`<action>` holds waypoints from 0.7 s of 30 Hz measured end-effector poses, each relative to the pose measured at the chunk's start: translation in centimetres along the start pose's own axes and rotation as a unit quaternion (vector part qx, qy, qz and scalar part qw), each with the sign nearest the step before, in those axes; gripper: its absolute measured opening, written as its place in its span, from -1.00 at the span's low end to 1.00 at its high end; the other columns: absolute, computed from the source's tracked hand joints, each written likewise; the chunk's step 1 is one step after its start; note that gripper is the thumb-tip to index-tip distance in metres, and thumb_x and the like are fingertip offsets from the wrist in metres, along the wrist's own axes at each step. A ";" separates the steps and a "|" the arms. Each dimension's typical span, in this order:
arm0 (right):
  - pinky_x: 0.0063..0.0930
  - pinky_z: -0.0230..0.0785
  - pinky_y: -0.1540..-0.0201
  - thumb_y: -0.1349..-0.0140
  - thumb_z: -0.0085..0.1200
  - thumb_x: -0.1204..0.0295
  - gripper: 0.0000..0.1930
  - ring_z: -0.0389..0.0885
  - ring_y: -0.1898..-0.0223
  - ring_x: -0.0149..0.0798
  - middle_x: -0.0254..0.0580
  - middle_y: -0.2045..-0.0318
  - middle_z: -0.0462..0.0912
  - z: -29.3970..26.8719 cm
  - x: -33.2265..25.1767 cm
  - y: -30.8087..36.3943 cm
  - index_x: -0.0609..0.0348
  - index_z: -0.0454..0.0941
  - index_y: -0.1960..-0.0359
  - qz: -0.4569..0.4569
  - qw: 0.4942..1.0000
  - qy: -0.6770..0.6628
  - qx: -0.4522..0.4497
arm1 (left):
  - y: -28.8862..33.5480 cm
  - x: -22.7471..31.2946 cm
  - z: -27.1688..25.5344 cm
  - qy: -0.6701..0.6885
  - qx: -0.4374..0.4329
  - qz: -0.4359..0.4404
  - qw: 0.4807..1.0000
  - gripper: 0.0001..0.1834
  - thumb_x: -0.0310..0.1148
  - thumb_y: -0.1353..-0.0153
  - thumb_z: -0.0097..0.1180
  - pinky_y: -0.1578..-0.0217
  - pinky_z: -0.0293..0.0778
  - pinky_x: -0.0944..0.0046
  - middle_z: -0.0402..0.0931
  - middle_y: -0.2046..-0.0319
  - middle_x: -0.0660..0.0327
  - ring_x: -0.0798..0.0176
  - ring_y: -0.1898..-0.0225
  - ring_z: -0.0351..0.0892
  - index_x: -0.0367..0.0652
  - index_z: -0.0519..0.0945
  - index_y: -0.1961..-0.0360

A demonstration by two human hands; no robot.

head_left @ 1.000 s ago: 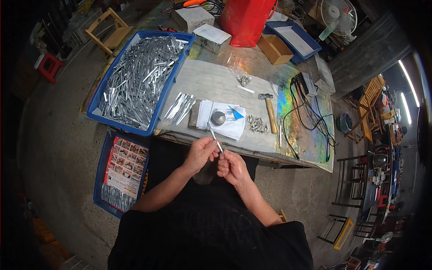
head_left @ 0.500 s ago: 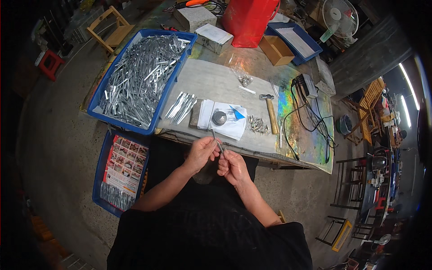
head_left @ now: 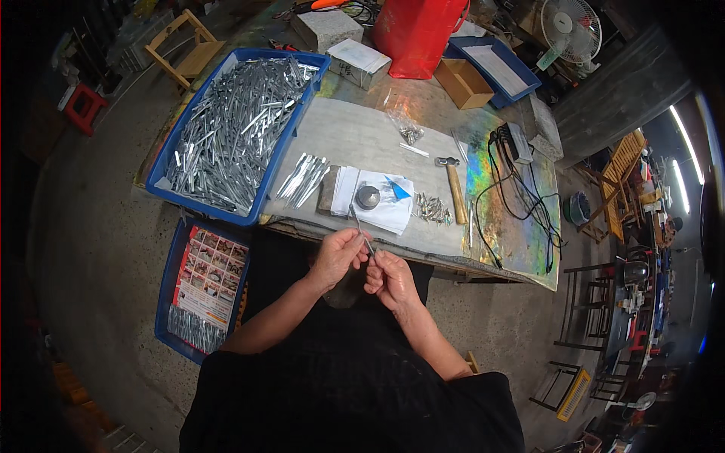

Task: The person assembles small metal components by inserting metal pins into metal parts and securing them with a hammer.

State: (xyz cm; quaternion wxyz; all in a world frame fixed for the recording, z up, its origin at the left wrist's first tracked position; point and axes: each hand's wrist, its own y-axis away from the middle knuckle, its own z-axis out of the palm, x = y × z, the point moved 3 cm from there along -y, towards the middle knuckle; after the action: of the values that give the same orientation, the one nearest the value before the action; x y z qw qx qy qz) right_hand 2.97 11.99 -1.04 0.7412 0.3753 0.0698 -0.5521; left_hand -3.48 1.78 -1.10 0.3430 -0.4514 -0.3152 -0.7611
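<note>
In front of the table's edge, my left hand (head_left: pixel 339 258) and my right hand (head_left: pixel 393 279) are closed on one thin metal strip (head_left: pixel 359 223). Its far end points up and left toward a white paper pad, while its near end is in my right fingers. On the paper (head_left: pixel 387 219) rest a round grey metal piece (head_left: pixel 368 198) and a small blue triangle (head_left: pixel 399 190). Left of the pad, several metal strips (head_left: pixel 303 181) lie side by side. Small metal parts (head_left: pixel 433 209) form a pile to its right, beside a wooden-handled hammer (head_left: pixel 458 195).
A large blue tray (head_left: pixel 266 198) heaped with metal strips stands at the table's left. Below it, a second blue tray (head_left: pixel 164 321) holds a printed sheet and more strips. Black cables (head_left: pixel 521 204) trail at the right. A red bag (head_left: pixel 418 38) stands at the back.
The far end of the metal strip has shifted slightly up and left, showing more length beyond my left fingers. My hands have hardly moved.
</note>
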 end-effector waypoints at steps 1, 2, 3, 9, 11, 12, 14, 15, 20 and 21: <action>-0.66 0.00 0.71 -0.12 -0.11 0.32 -0.79 0.09 0.77 -0.53 -0.40 0.76 0.21 0.0 0.0 0.0 0.16 0.30 0.57 -0.001 1.000 0.002 0.002 | 0.0 0.0 0.0 -0.001 0.000 0.000 1.000 -0.76 -0.32 -0.18 -0.20 0.58 0.27 0.56 0.37 0.58 0.29 0.52 0.57 0.32 -0.29 0.42 0.31; -0.66 0.00 0.71 -0.12 -0.11 0.32 -0.80 0.09 0.77 -0.53 -0.40 0.76 0.21 0.0 0.0 0.0 0.16 0.30 0.57 -0.002 1.000 0.005 0.004 | 0.0 0.0 0.0 -0.002 0.001 -0.001 1.000 -0.76 -0.32 -0.18 -0.19 0.58 0.27 0.56 0.37 0.58 0.29 0.52 0.57 0.32 -0.29 0.42 0.32; -0.66 0.00 0.71 -0.12 -0.11 0.32 -0.80 0.09 0.77 -0.53 -0.40 0.76 0.21 0.0 0.0 0.0 0.16 0.30 0.57 -0.002 1.000 0.005 0.004 | 0.0 0.0 0.0 -0.002 0.001 -0.001 1.000 -0.76 -0.32 -0.18 -0.19 0.58 0.27 0.56 0.37 0.58 0.29 0.52 0.57 0.32 -0.29 0.42 0.32; -0.66 0.00 0.72 -0.12 -0.11 0.33 -0.80 0.09 0.78 -0.53 -0.40 0.76 0.21 -0.1 0.0 -0.1 0.16 0.30 0.57 -0.006 1.000 0.002 0.007 | -0.1 -0.2 0.0 -0.003 0.001 0.002 1.000 -0.76 -0.32 -0.18 -0.20 0.58 0.27 0.55 0.37 0.58 0.29 0.52 0.58 0.31 -0.28 0.42 0.32; -0.66 0.01 0.72 -0.12 -0.11 0.33 -0.80 0.10 0.78 -0.53 -0.40 0.76 0.21 -0.1 0.0 -0.1 0.16 0.29 0.57 -0.009 1.000 0.006 0.005 | 0.0 -0.1 0.0 -0.002 0.002 0.001 1.000 -0.76 -0.31 -0.18 -0.20 0.59 0.27 0.56 0.37 0.58 0.30 0.52 0.58 0.31 -0.28 0.42 0.32; -0.66 0.01 0.72 -0.12 -0.11 0.33 -0.80 0.10 0.78 -0.53 -0.40 0.76 0.21 -0.1 0.0 -0.1 0.16 0.29 0.57 -0.009 1.000 0.006 0.005 | 0.0 -0.1 0.0 -0.002 0.002 0.002 1.000 -0.76 -0.31 -0.18 -0.20 0.59 0.27 0.56 0.37 0.58 0.30 0.52 0.58 0.31 -0.28 0.42 0.32; -0.66 0.01 0.72 -0.11 -0.11 0.34 -0.80 0.10 0.78 -0.53 -0.40 0.76 0.22 0.0 -0.1 0.0 0.16 0.29 0.57 -0.011 1.000 0.013 0.008 | 0.0 -0.1 0.0 0.002 0.001 0.001 1.000 -0.75 -0.31 -0.19 -0.20 0.58 0.27 0.56 0.37 0.58 0.30 0.52 0.57 0.31 -0.28 0.42 0.31; -0.66 0.01 0.72 -0.11 -0.11 0.34 -0.80 0.10 0.78 -0.53 -0.40 0.76 0.22 0.1 -0.1 0.0 0.16 0.29 0.57 -0.011 1.000 0.013 0.008 | 0.0 -0.1 0.0 0.002 0.001 0.001 1.000 -0.75 -0.31 -0.19 -0.20 0.58 0.27 0.56 0.37 0.58 0.30 0.52 0.57 0.31 -0.28 0.42 0.31; -0.67 0.01 0.72 -0.11 -0.11 0.34 -0.80 0.10 0.78 -0.54 -0.40 0.76 0.22 0.0 0.1 0.0 0.16 0.29 0.58 -0.014 1.000 0.012 0.011 | 0.1 -0.1 0.0 -0.006 0.000 -0.005 1.000 -0.75 -0.30 -0.18 -0.20 0.58 0.26 0.56 0.37 0.58 0.30 0.52 0.58 0.31 -0.27 0.42 0.31; -0.67 0.01 0.72 -0.11 -0.11 0.34 -0.80 0.10 0.78 -0.54 -0.40 0.76 0.22 0.0 0.1 0.1 0.16 0.29 0.58 -0.014 1.000 0.012 0.011 | 0.1 -0.1 0.0 -0.006 0.000 -0.004 1.000 -0.75 -0.30 -0.18 -0.20 0.58 0.26 0.56 0.37 0.58 0.30 0.52 0.58 0.31 -0.27 0.42 0.31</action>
State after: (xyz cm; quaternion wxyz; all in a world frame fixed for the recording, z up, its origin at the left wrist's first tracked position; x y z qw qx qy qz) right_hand 3.05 11.95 -1.03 0.7285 0.3889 0.0784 -0.5585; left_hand -3.34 1.76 -1.20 0.3376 -0.4548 -0.3197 -0.7596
